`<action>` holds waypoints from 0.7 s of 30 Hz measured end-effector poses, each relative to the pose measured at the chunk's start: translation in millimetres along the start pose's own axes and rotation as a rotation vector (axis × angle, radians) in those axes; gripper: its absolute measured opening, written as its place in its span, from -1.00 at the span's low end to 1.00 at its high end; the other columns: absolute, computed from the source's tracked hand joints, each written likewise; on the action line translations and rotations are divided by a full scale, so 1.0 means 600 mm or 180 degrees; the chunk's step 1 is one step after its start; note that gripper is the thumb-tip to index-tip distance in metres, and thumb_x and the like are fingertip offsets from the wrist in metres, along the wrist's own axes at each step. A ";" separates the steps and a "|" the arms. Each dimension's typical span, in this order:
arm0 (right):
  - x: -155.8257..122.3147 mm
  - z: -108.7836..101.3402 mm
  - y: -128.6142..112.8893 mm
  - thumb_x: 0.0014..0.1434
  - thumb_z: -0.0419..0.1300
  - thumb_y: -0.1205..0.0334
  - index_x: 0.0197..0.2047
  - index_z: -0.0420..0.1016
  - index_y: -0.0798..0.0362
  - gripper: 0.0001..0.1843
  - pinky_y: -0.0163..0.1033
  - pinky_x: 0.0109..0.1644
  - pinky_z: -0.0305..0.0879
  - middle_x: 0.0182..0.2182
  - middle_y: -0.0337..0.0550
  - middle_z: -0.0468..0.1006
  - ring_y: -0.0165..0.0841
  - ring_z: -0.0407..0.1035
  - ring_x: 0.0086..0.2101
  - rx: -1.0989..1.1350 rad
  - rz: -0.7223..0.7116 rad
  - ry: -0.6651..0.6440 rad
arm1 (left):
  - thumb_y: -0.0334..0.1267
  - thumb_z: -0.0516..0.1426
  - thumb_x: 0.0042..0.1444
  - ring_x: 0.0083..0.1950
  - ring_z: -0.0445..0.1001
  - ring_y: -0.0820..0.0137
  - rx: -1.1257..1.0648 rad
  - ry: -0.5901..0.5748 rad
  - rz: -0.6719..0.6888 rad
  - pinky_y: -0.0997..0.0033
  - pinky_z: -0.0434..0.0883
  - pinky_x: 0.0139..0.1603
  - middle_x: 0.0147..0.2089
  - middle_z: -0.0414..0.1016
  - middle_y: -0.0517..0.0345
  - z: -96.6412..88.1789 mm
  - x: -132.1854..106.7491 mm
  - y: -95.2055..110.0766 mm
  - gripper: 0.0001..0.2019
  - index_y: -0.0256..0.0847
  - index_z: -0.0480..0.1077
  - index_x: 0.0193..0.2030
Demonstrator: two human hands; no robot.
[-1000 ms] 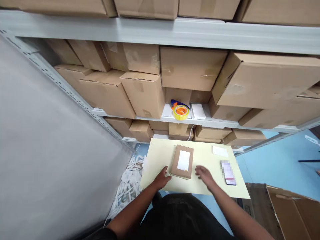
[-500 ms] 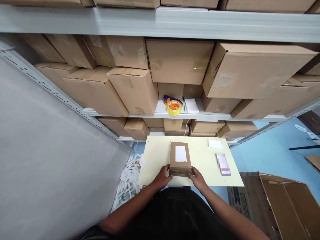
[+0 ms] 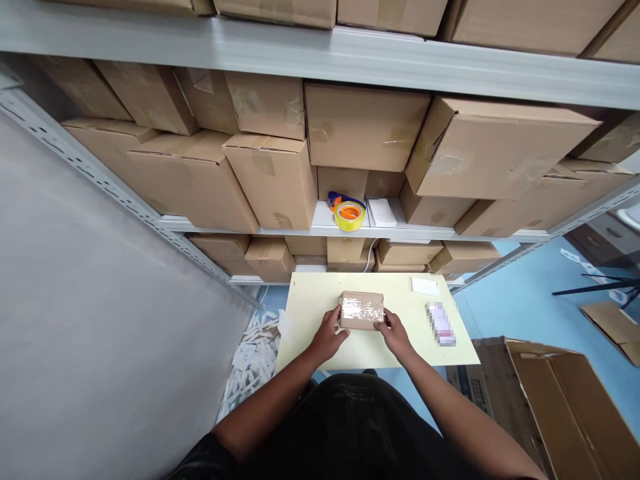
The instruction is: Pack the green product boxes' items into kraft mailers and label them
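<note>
A small brown cardboard box stands tipped up on its far end on the pale yellow table, its taped, shiny end facing me. My left hand grips the box's left side and my right hand grips its right side, fingers curled on it. A roll of yellow tape with an orange core lies on the grey shelf behind the table.
Metal shelves full of brown cartons rise behind the table. A white card and a blurred flat item lie on the table's right. An open carton stands right; white scraps litter the floor left.
Both hands closed on the box, which lay flat with its white label up, and tipped it up so its taped end faces me.
</note>
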State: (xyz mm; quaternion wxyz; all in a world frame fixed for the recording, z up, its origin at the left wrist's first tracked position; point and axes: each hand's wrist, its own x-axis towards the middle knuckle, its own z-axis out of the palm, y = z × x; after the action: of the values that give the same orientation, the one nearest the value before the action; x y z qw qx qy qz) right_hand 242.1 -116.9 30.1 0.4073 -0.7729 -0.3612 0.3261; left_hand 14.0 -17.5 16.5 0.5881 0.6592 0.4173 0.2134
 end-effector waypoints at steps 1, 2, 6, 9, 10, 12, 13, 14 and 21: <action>0.000 0.003 0.001 0.11 0.22 -0.05 0.20 0.50 -0.03 -0.39 -0.08 0.08 0.37 -0.16 -0.12 0.52 -0.15 0.44 -0.13 -0.0017 -0.0009 0.0023 | -0.21 0.22 0.13 0.44 0.23 0.05 0.0000 -0.0004 -0.0007 0.13 0.40 0.30 0.43 0.13 -0.11 -0.001 0.003 0.000 -0.19 -0.09 0.06 0.52; -0.001 0.006 0.003 0.13 0.22 -0.06 0.22 0.50 -0.02 -0.39 -0.07 0.08 0.38 -0.17 -0.12 0.51 -0.15 0.44 -0.13 -0.0041 -0.0034 0.0031 | -0.20 0.22 0.14 0.43 0.24 0.05 -0.0009 -0.0002 -0.0009 0.14 0.41 0.29 0.43 0.14 -0.13 -0.002 0.004 0.001 -0.20 -0.11 0.06 0.51; -0.010 0.012 0.010 0.14 0.22 -0.04 0.25 0.48 -0.04 -0.38 -0.10 -0.01 0.42 -0.20 -0.13 0.49 -0.16 0.46 -0.15 -0.0055 -0.0158 0.0011 | -0.12 0.21 0.20 0.34 0.34 0.09 -0.0024 0.0160 0.0004 0.19 0.48 0.18 0.35 0.26 -0.15 -0.004 0.003 0.001 -0.35 -0.16 0.19 0.40; -0.021 0.011 0.017 0.17 0.21 -0.06 0.21 0.51 -0.06 -0.43 -0.11 -0.05 0.43 -0.20 -0.14 0.51 -0.17 0.46 -0.16 -0.0018 -0.0166 0.0015 | -0.06 0.17 0.23 0.17 0.46 0.15 0.0113 0.0376 -0.0063 0.19 0.47 0.12 0.18 0.42 -0.11 -0.001 0.003 -0.002 -0.54 -0.21 0.33 0.20; -0.025 0.010 0.020 0.18 0.20 -0.07 0.19 0.52 -0.05 -0.45 -0.11 -0.04 0.42 -0.20 -0.14 0.52 -0.18 0.46 -0.16 0.0013 -0.0148 0.0013 | -0.04 0.16 0.24 0.10 0.48 0.18 0.0177 0.0432 -0.0101 0.18 0.46 0.12 0.11 0.45 -0.09 0.000 0.003 -0.004 -0.60 -0.21 0.36 0.12; -0.033 0.009 0.027 0.20 0.18 -0.10 0.16 0.52 -0.03 -0.47 -0.12 -0.03 0.42 -0.17 -0.13 0.55 -0.19 0.47 -0.16 0.0132 -0.0084 -0.0011 | -0.03 0.14 0.24 0.03 0.50 0.21 0.0252 0.0475 -0.0140 0.17 0.44 0.12 0.02 0.48 -0.05 0.002 0.001 -0.009 -0.66 -0.20 0.37 0.04; -0.036 0.008 0.031 0.21 0.17 -0.11 0.14 0.52 -0.02 -0.47 -0.13 -0.03 0.42 -0.13 -0.12 0.56 -0.20 0.47 -0.17 0.0204 -0.0037 -0.0027 | -0.03 0.14 0.24 0.02 0.50 0.22 0.0254 0.0465 -0.0130 0.18 0.44 0.12 0.00 0.48 -0.03 0.002 -0.001 -0.012 -0.66 -0.19 0.36 0.03; -0.039 0.008 0.035 0.21 0.16 -0.12 0.13 0.53 -0.02 -0.47 -0.13 -0.04 0.43 -0.09 -0.11 0.58 -0.20 0.48 -0.17 0.0266 0.0014 -0.0042 | -0.03 0.14 0.23 0.02 0.50 0.23 0.0237 0.0433 -0.0114 0.18 0.44 0.12 0.01 0.48 -0.03 0.002 -0.004 -0.014 -0.66 -0.19 0.35 0.04; -0.007 -0.014 0.068 0.21 0.07 -0.03 0.07 0.60 -0.04 -0.52 -0.08 0.23 0.33 0.08 -0.10 0.61 -0.12 0.45 0.10 0.0271 0.0076 0.0221 | -0.06 0.23 0.16 0.04 0.52 0.23 0.0066 -0.0740 -0.0108 0.28 0.48 -0.03 0.01 0.53 0.00 0.020 -0.040 -0.009 -0.65 -0.16 0.37 0.02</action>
State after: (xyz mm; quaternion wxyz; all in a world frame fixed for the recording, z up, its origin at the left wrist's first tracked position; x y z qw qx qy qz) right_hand 258.6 -140.6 -0.4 0.4482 -0.7700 -0.3233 0.3190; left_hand 8.4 -44.4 13.8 0.6292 0.6783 0.3596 0.1212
